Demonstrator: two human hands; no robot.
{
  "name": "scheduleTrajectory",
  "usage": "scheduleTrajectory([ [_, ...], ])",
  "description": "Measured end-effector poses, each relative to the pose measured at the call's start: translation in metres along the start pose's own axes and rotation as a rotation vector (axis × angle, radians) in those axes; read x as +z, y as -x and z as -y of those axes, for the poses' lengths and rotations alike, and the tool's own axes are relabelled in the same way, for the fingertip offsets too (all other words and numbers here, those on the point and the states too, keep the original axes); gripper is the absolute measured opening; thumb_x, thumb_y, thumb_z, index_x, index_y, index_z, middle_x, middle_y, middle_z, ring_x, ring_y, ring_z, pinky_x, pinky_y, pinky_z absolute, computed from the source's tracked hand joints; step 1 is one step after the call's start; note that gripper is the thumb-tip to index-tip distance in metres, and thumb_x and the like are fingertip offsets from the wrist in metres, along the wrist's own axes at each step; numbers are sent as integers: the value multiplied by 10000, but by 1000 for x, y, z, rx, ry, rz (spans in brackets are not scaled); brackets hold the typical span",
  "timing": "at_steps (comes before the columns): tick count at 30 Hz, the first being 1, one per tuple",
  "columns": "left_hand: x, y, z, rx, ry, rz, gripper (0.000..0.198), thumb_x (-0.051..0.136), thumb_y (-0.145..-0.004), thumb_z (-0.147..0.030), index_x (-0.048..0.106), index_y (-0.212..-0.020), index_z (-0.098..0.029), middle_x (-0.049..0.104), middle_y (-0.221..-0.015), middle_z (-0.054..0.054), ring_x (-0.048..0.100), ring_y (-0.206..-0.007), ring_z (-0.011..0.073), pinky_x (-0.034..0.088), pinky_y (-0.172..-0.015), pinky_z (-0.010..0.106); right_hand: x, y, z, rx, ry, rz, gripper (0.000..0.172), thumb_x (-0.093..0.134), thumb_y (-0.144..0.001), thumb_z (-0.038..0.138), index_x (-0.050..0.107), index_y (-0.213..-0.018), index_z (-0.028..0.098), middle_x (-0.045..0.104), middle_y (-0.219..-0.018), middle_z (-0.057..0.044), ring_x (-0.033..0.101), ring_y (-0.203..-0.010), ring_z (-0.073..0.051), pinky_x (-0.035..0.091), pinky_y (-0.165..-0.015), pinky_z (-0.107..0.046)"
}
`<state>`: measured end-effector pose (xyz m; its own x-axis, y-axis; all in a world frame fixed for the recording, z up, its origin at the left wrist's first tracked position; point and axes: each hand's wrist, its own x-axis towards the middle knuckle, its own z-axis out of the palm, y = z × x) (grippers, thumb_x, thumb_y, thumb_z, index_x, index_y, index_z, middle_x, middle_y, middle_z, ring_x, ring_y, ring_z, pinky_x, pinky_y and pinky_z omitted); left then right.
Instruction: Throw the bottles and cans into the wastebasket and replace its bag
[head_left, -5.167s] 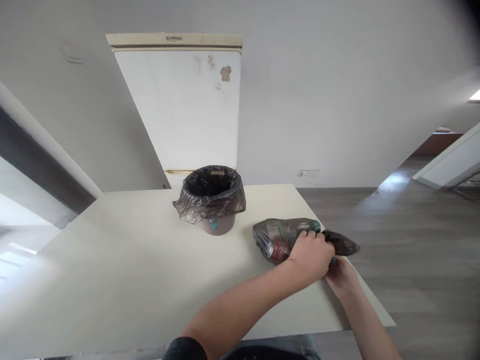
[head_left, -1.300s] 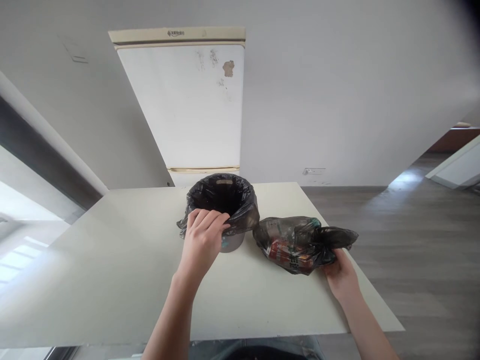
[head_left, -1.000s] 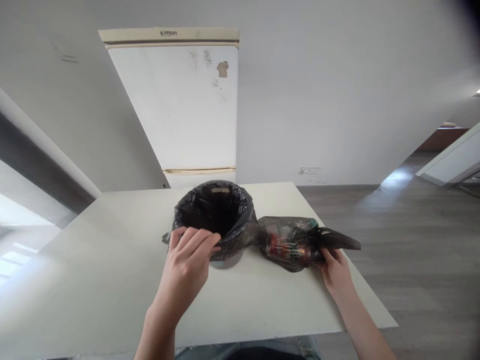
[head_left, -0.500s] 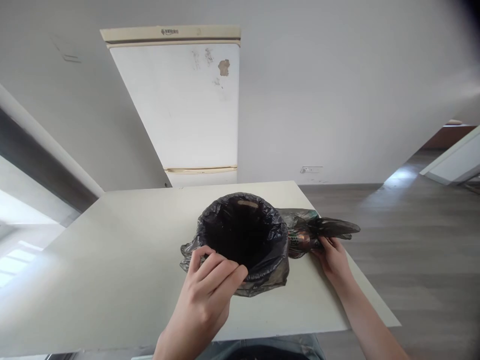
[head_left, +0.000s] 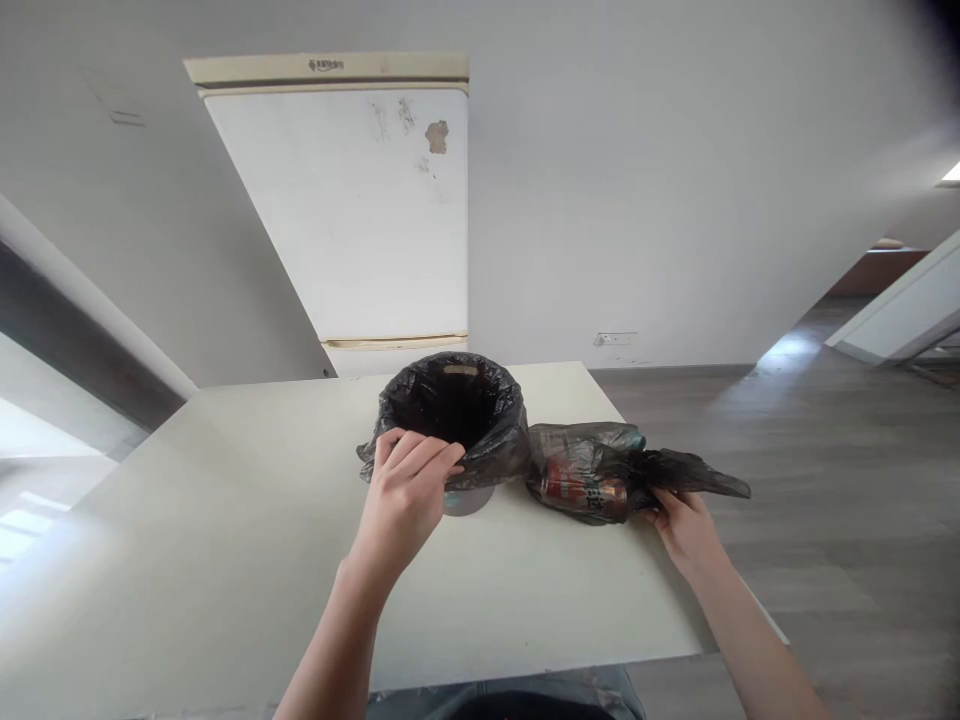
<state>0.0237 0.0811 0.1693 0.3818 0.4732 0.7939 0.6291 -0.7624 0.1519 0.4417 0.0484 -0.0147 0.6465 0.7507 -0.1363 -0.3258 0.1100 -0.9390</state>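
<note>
A small bin (head_left: 466, 497) lined with a black plastic bag (head_left: 450, 410) stands upright on the white table (head_left: 225, 520). My left hand (head_left: 409, 490) grips the near rim of the bin, fingers curled over the liner. To its right a tied dark bag of rubbish (head_left: 592, 480), with a red can showing through it, lies on the table and touches the bin's liner. My right hand (head_left: 686, 525) holds the knotted tail of that bag near the table's right edge.
A worn white fridge (head_left: 352, 200) stands against the wall behind the table. Grey wood floor (head_left: 825, 480) stretches to the right, with a doorway beyond. The table's right edge runs just past the rubbish bag.
The bin was tipped toward me half a second ago; it now stands upright and farther back. The tied bag has shifted slightly right with my right hand.
</note>
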Motion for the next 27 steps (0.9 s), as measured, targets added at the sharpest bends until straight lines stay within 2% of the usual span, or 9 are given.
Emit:
scheduleTrajectory([
  [3,11,-9,12,9,-4,16,248,560,-980,-23,694,-1042,-223,738,-877,13,648,-782,173,482,-912,400,-5,3,-5,90,3,16,431,996,-495,400,772,-814,216,753,-889,-44,652,-735,-199,566,-524,-286],
  [7,29,-21,26,13,-1,24,217,596,-975,-56,713,-1050,-223,746,-894,22,640,-800,186,483,-909,403,-8,7,-11,115,13,9,448,987,-523,402,794,-888,227,767,-947,-45,670,-777,-214,575,-554,-300],
  [12,72,-49,36,22,43,58,207,568,-1009,-99,741,-1063,-199,749,-942,55,638,-874,202,457,-969,423,6,24,-12,175,23,48,475,980,-510,371,799,-930,241,792,-986,-62,712,-837,-256,607,-642,-353],
  [17,121,-97,29,94,88,252,210,576,-1028,-147,760,-1123,-185,761,-1039,85,638,-974,219,426,-948,407,31,52,-12,183,68,136,431,960,-580,416,784,-935,246,798,-1051,-94,740,-1030,-300,613,-865,-388],
  [20,143,-125,18,140,135,357,183,614,-1012,-157,773,-1099,-183,766,-1069,85,644,-1004,228,432,-943,401,50,70,-20,163,112,175,411,925,-648,413,777,-997,256,798,-1104,-91,723,-1132,-327,577,-974,-433],
  [23,155,-145,7,169,193,462,140,679,-976,-173,782,-1069,-192,769,-1077,72,663,-1027,232,454,-945,389,78,85,-32,168,123,254,375,892,-687,369,770,-1029,276,801,-1114,-67,705,-1179,-358,548,-1025,-477],
  [27,153,-158,-8,208,258,564,119,742,-927,-177,781,-1038,-199,764,-1069,49,691,-1040,230,485,-911,347,126,97,-41,162,134,338,397,839,-689,285,763,-1078,259,796,-1152,-62,689,-1201,-367,509,-1087,-533],
])
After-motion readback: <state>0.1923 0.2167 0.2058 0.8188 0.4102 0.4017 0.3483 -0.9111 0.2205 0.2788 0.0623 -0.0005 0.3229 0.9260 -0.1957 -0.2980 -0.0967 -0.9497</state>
